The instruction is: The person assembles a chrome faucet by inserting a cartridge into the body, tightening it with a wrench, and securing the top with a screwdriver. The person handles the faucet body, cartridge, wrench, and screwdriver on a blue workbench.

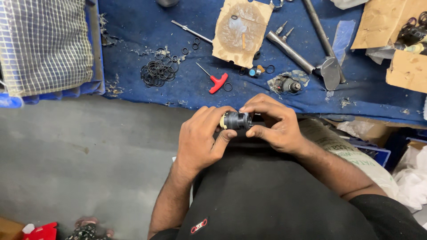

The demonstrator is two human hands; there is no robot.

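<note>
I'm watching both hands working together low over the lap, just near of the blue cloth-covered bench [133, 84]. The left hand [200, 138] is curling its fingers around the yellow-rimmed left end of a small black cylindrical fitting [236, 120], thumb pressing up from below, while the right hand [271, 122] is pinching the right end between thumb and fingertips, index finger arching over the top. The fitting is sitting horizontally between the two hands, touching both, well clear of the bench. I'm judging this as an assembling or seating step: the right fingertips seem to be working something small onto or into that end, though I cannot tell what, since the fingers are hiding it. The next move, as I read it, is calling for a steady left grip and careful fingertip pressure or twisting on the right, keeping the piece square. Farther off on the cloth, a loose pile of black rubber rings [156, 72] is lying to the left, a red T-handled key [214, 80] is resting right of it, a torn greasy cardboard scrap [240, 31] is lying beyond, and a long grey metal tube [291, 52] is angling across to the right. A white wire-mesh tray [44, 44] is sitting at far left.
</note>
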